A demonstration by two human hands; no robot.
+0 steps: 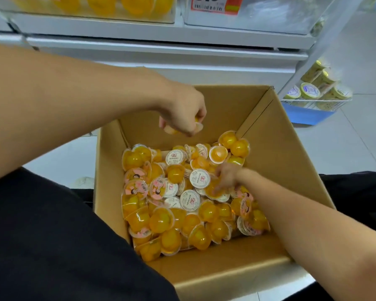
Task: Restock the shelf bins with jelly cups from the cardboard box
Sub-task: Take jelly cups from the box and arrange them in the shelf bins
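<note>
A black sleeve [52, 246] fills the near left corner, and just past it stands the open cardboard box [276, 148], its floor heaped with jelly cups [172, 216]. The cups lie every way up: some show their domed orange bottoms, some lie on their sides, and others show round foil lids, white ones with red characters too small to read and pink ones with a cartoon face. The right hand [226, 178] reaches down into the pile, fingers curled on one orange cup [215, 190], though blur hides the exact grip. The left hand [182, 111] hangs above the box's far wall, fingers closed round a few cups [172, 129] of which only edges show. Beyond the box rises a white shelf [161, 51]; a clear bin [85, 7] on it holds more yellow cups, and a neighbouring bin carries a price tag [215, 4] with a barcode, its digits cut off. To the right, a wire basket [317, 101] holds lidded tubs [310, 91] above a pale tiled floor [356, 137].
</note>
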